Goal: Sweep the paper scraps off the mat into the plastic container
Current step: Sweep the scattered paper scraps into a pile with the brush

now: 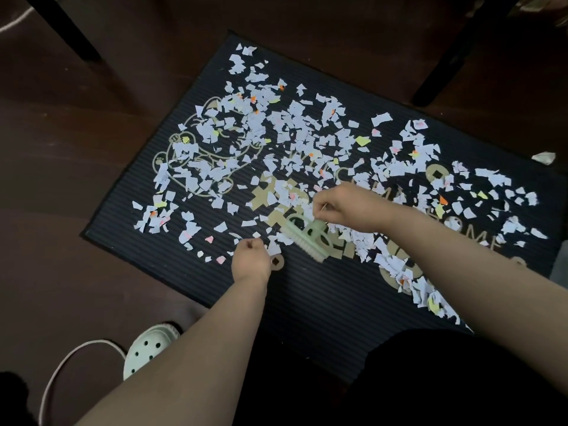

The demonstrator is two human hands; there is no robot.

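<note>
A dark ribbed mat (307,305) with gold print lies on the floor, strewn with several pale blue, yellow and orange paper scraps (270,130). A thicker band of scraps (408,272) runs along its right near side. A pale green hand brush (302,241) sits bristles-down on the mat's middle. My right hand (347,207) pinches the top of its handle. My left hand (250,258) hovers just left of the brush with fingers curled into a fist, and nothing shows in it. No plastic container is in view.
Dark furniture legs stand at the far left (64,32) and far right (445,56). A crumpled white scrap (544,157) lies off the mat's right corner. A pale green clog (150,348) and a white cord (61,370) are at the lower left on the brown floor.
</note>
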